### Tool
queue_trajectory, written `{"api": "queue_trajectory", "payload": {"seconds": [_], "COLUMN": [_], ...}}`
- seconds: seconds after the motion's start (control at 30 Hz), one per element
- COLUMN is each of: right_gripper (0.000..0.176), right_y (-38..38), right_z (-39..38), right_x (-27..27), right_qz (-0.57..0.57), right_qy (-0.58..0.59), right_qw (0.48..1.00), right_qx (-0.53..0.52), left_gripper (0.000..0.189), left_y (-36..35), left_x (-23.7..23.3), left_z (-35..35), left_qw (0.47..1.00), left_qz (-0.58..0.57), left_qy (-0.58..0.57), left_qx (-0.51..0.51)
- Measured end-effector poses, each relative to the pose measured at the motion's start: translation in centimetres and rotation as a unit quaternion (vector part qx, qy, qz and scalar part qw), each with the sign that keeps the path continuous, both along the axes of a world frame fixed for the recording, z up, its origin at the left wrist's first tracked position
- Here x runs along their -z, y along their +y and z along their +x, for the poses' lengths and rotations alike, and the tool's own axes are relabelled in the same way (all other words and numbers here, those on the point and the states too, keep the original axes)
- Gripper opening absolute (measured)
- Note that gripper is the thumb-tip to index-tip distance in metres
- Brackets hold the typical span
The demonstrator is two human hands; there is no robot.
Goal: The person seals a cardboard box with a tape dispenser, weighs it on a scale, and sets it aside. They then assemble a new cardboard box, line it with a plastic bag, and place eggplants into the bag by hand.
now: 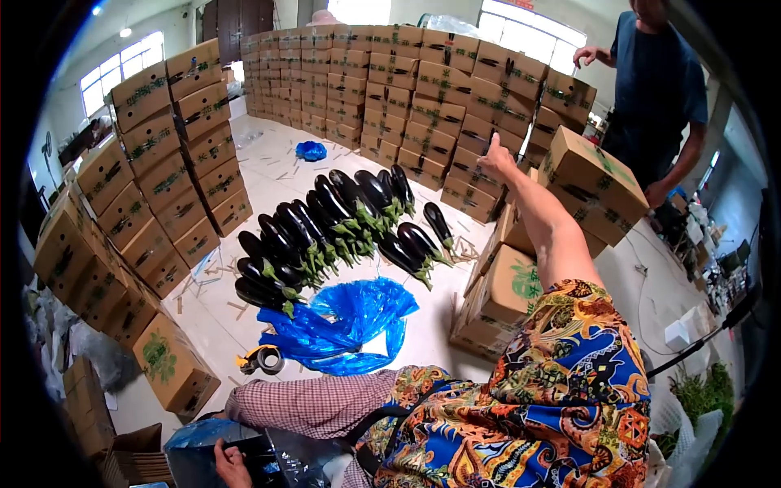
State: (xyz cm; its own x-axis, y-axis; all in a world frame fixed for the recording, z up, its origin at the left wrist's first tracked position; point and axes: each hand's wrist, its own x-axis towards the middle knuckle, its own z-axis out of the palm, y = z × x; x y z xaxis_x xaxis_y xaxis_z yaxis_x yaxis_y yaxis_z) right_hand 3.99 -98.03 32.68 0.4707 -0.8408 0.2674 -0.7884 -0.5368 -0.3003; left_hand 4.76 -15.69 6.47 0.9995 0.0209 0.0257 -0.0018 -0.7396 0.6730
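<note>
Right hand: raised at upper centre, fingers extended, nothing held.
Brown printed cardboard box: tilted, just right of that hand.
Left hand: lower left, on crumpled blue plastic bag; grip cannot be told.

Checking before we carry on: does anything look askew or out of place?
The top carton by the right hand sits tilted on its stack. A crumpled blue plastic sheet and a tape roll lie loose on the floor beside the eggplants.

Eggplants on floor, box stacks behind
</note>
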Motion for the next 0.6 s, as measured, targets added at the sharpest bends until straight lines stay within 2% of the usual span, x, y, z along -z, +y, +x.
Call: {"api": "queue_trajectory", "payload": {"seconds": [0.07,0.17,0.37,0.5,0.6], "right_gripper": [0.088,0.086,0.086,0.085,0.086], "right_y": [2.2,-1.7,-3.6,0.7,0.7], "right_z": [-0.7,-0.4,-2.4,-2.8,-2.7], "right_x": [-1.0,-1.0,-1.5,-2.7,-1.5], "right_qz": [0.069,0.039,0.029,0.049,0.063], "right_qy": [-0.037,-0.023,-0.078,-0.044,-0.037], "right_qw": [0.997,0.999,0.996,0.997,0.997], "right_qx": [-0.014,0.003,0.019,0.037,0.036], "left_gripper": [0.04,0.04,0.041,0.044,0.046], "left_y": [0.3,1.4,2.1,1.1,1.2], "left_x": [0.0,2.3,3.5,1.6,1.4], "left_z": [-0.3,0.3,0.4,-0.1,-0.2], "left_qw": [0.999,0.999,0.999,1.0,0.999], "left_qz": [0.025,0.039,0.042,0.022,0.04], "left_qy": [-0.024,-0.004,-0.01,0.01,0.004], "left_qx": [0.006,0.003,0.017,-0.008,0.01]}}
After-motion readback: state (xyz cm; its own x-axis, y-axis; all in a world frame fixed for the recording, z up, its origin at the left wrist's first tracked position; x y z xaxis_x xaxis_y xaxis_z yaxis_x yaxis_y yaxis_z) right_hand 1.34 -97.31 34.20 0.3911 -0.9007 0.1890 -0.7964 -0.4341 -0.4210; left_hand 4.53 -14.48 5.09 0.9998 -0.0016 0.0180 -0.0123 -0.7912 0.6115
